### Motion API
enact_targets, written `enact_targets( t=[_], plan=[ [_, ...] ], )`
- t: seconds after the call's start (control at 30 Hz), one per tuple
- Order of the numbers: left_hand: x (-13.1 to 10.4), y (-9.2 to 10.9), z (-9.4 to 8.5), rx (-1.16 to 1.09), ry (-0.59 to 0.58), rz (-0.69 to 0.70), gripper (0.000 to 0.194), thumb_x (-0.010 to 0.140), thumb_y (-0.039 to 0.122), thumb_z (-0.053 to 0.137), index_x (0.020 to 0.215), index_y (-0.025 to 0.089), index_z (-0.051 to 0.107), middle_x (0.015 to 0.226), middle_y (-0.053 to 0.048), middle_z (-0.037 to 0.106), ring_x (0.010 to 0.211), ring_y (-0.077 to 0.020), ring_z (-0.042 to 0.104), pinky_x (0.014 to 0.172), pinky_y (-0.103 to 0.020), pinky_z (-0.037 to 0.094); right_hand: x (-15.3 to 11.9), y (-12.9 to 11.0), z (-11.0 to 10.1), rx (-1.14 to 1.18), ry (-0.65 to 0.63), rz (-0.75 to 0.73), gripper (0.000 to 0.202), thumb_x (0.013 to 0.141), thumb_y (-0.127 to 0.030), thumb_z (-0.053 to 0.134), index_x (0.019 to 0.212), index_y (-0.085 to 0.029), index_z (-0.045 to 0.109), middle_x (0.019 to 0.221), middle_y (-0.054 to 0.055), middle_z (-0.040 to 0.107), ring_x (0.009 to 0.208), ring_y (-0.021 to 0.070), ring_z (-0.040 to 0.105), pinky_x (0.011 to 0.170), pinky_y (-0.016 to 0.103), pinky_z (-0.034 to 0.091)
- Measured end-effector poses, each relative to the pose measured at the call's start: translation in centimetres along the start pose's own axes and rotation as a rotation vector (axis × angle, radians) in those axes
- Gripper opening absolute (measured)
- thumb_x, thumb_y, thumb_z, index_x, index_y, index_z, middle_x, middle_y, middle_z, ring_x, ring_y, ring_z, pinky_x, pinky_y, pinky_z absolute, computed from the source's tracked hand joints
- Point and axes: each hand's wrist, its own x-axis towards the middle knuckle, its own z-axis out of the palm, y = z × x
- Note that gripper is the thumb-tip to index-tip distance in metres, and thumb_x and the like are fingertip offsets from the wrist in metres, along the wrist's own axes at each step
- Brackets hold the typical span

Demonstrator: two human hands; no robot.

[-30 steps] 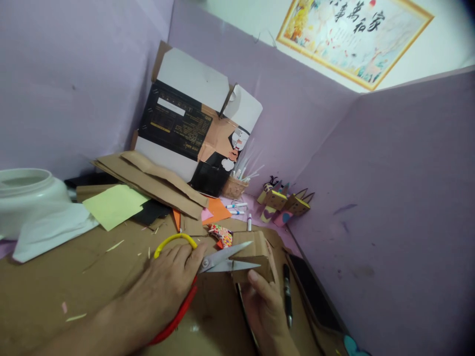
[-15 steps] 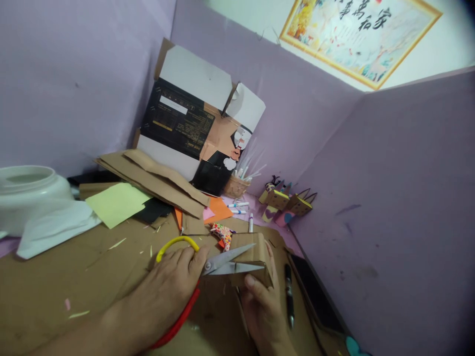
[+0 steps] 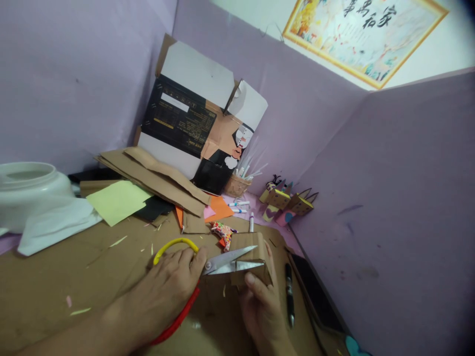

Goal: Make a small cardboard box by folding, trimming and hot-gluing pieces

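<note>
My left hand is closed round scissors with one yellow and one red handle. Their blades are spread apart and point right, at a small folded cardboard box. One blade lies across its top and the other along its near side; I cannot tell whether either cuts in. From the right, my right hand grips the box, thumb on the near side and fingers behind it. Just behind the box lies a colourful patterned paper piece.
A black pen and a dark flat object lie on the right. Cardboard strips, yellow-green paper and a white pot are at back left. Markers, a straw basket and small cardboard figures stand further back.
The view has shifted slightly. The cardboard box has turned a little in my right hand, and a cardboard edge below it no longer shows. The scissors remain spread in almost the same place.
</note>
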Motion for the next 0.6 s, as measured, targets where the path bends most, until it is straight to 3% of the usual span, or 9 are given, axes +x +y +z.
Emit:
enact_targets(
  t=[0.3, 0.47, 0.6],
  plan=[
    [-0.01, -0.03, 0.09, 0.091, -0.126, 0.083, 0.057, 0.078, -0.003, 0.033, 0.133, 0.012, 0.034, 0.093, -0.012, 0.061, 0.085, -0.0267, 0.06, 0.072, -0.039, 0.051, 0.04, -0.05, 0.25, 0.029, 0.005, -0.014, 0.083, 0.059, -0.015, 0.077, 0.134, -0.026, 0.043, 0.1, 0.005, 0.074, 0.094, 0.0257, 0.068, 0.087, 0.043, 0.051],
    [0.01, 0.13, -0.22, 0.106, -0.129, 0.077, 0.053, 0.079, -0.002, 0.034, 0.13, 0.011, 0.037, 0.091, -0.012, 0.061, 0.08, -0.0253, 0.061, 0.069, -0.038, 0.051, 0.18, -0.02, 0.15, 0.077, 0.031, 0.008, 0.093, 0.058, -0.013, 0.078, 0.138, -0.031, 0.035, 0.098, 0.001, 0.075, 0.085, 0.021, 0.07, 0.081, 0.036, 0.054],
    [0.12, 0.14, -0.73, 0.081, -0.139, 0.094, 0.05, 0.079, -0.001, 0.034, 0.127, 0.011, 0.039, 0.089, -0.011, 0.061, 0.079, -0.0255, 0.061, 0.067, -0.038, 0.052, 0.23, -0.11, 0.26, 0.082, 0.033, 0.013, 0.097, 0.058, -0.013, 0.078, 0.14, -0.033, 0.031, 0.103, 0.002, 0.074, 0.085, 0.0219, 0.07, 0.082, 0.039, 0.054]
  ],
)
